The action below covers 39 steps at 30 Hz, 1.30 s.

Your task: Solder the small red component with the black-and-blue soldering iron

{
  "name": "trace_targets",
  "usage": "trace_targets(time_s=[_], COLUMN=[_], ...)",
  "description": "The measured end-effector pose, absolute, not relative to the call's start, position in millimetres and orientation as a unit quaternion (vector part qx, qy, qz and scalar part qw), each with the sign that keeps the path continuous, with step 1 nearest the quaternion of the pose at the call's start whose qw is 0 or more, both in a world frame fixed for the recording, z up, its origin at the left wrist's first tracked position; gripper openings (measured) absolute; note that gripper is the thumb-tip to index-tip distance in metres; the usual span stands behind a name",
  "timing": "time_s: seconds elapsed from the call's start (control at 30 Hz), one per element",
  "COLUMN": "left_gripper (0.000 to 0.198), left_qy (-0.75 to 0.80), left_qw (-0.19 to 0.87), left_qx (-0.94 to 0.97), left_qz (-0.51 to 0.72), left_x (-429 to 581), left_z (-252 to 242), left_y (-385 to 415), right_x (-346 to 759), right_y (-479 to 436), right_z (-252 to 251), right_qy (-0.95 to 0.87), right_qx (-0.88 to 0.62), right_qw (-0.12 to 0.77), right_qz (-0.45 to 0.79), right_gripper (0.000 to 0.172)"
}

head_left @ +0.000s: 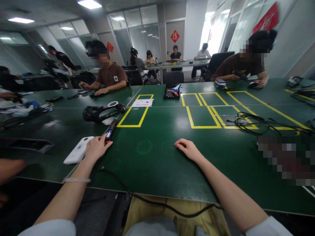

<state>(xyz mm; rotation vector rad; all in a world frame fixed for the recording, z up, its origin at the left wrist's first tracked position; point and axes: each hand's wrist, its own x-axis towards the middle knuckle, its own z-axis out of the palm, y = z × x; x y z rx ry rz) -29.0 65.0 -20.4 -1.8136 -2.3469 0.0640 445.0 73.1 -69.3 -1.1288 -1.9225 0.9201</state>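
My left hand (96, 148) is closed round the lower end of a dark electric screwdriver (111, 129) with a blue band. Its thin shaft points away from me, towards a black head strap (100, 113). Partly under my left wrist and fingers lies a white phone-like device (78, 151). On the right, my right hand (189, 149) rests on the green table (157, 170) with its fingers curled together and nothing visible in them. A black cable (137, 197) runs from near the left forearm over the table edge and across my lap.
Yellow tape rectangles (129, 126) mark the table, and a white paper (142, 103) lies over one. A black tray (171, 91) holds small tools. Tangled black cables (261, 121) lie at right. Co-workers (110, 75) sit opposite; another person's arm (11, 170) shows at left.
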Motion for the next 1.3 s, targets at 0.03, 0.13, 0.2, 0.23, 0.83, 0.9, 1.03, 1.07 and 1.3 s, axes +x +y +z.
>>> trace_targets(time_s=[0.03,0.13,0.2,0.23,0.83,0.9,1.03,1.07,1.3], left_gripper=[0.065,0.053,0.046,0.044,0.056,0.061,0.055,0.052,0.036], left_qy=[-0.783,-0.772,-0.78,-0.788,-0.421,-0.403,-0.413,-0.421,-0.443], left_qw=[0.106,0.151,0.157,0.16,-0.619,-0.631,-0.629,-0.629,-0.635], left_qx=[-0.612,-0.618,-0.605,-0.594,-0.596,-0.595,-0.578,-0.569,-0.532], left_qz=[0.017,0.01,0.014,0.012,-0.291,-0.291,-0.315,-0.322,-0.343], left_x=[-26,-13,-3,2,260,265,263,262,261], left_z=[-20,-17,-15,-13,-34,-42,-50,-51,-53], left_y=[63,57,54,54,80,80,80,80,79], right_x=[445,445,445,445,445,443,442,442,444], right_y=[73,73,72,72,77,77,78,78,79], right_z=[-69,-68,-68,-68,-74,-75,-77,-78,-80], right_qy=[-0.745,-0.746,-0.746,-0.746,-0.629,-0.623,-0.614,-0.61,-0.654], right_qx=[-0.437,-0.438,-0.437,-0.436,-0.324,-0.306,-0.312,-0.317,-0.343], right_qw=[0.356,0.353,0.353,0.354,0.417,0.418,0.429,0.433,0.441], right_qz=[0.357,0.356,0.357,0.358,0.571,0.586,0.585,0.582,0.51], right_gripper=[0.019,0.019,0.019,0.019,0.029,0.028,0.03,0.03,0.023])
